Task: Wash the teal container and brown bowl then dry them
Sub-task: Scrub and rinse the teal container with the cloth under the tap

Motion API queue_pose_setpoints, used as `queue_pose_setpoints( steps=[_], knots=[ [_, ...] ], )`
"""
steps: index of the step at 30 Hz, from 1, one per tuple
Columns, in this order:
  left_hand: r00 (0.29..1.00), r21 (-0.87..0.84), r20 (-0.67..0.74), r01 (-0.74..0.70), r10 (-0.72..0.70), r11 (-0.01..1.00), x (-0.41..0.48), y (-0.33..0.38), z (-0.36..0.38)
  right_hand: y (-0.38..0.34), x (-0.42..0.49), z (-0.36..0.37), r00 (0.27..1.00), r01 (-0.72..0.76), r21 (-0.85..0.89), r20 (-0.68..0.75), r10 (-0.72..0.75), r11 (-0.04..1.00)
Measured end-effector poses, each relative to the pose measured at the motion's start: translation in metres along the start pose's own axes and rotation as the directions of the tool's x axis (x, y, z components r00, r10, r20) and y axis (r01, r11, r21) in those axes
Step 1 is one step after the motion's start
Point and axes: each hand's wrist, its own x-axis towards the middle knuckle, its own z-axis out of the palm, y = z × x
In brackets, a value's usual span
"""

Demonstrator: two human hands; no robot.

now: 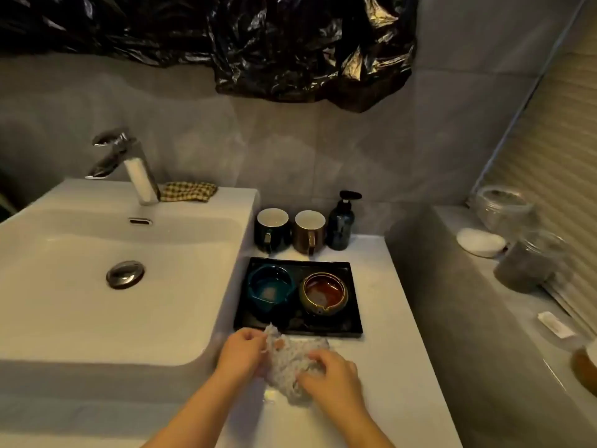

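White counter (384, 318): one black tray (332, 326) holds one teal container (269, 287) and one brown bowl (324, 294). Your left hand (240, 354) and right hand (329, 378), fingers curled, grip one speckled cloth (290, 360) just before it.

Both bare here: left hand (240, 354), right hand (332, 378); forearms uncovered too, all way to bottom edge.

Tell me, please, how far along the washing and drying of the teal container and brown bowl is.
Done: unclear; the teal container and brown bowl sit on the black tray, washed or not I cannot tell. In hand: the left hand and right hand grip a speckled cloth before the tray. Remaining: at least drying both, likely with that cloth.
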Motion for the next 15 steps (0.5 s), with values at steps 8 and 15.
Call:
queue_pose_setpoints(
  steps=[8,15],
  knots=[
    [0.992,-0.045,-0.120,0.037,-0.042,0.998,0.040,0.019,0.011,-0.002,0.025,0.004,0.991,0.130,-0.345,0.080,-0.109,0.930],
    [0.969,-0.024,-0.220,0.108,-0.111,0.994,0.061,0.033,0.026,-0.003,0.036,0.006,0.993,0.116,-0.336,0.051,-0.105,0.935]
  ],
)
